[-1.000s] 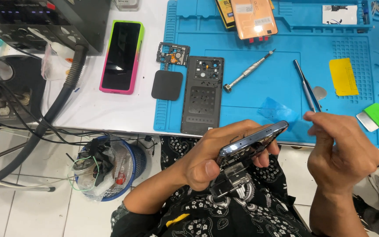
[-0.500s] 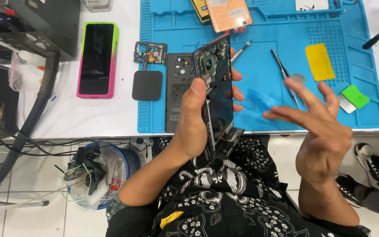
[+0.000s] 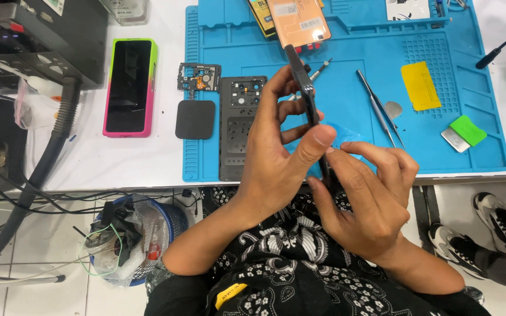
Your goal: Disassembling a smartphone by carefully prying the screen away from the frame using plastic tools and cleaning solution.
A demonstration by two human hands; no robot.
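My left hand (image 3: 276, 152) grips a dark opened phone body (image 3: 306, 93), held edge-on and upright above the blue work mat (image 3: 346, 35). Its thumb presses the phone's near edge. My right hand (image 3: 367, 199) sits just below and right of it, fingertips touching the phone's lower end; whether it pinches anything small I cannot tell. A thin translucent blue pick (image 3: 344, 133) lies on the mat right behind the hands.
On the mat lie a black back cover (image 3: 241, 126), a small circuit frame (image 3: 198, 77), a black square pad (image 3: 195, 119), tweezers (image 3: 379, 108), a screwdriver (image 3: 320, 70), a yellow card (image 3: 420, 86) and a green scraper (image 3: 467, 131). A pink-cased phone (image 3: 129, 86) lies left. A waste bin (image 3: 130, 240) stands below.
The phone body went from lying flat in my left hand to standing edge-on. My right hand came in from the right and now touches its lower end.
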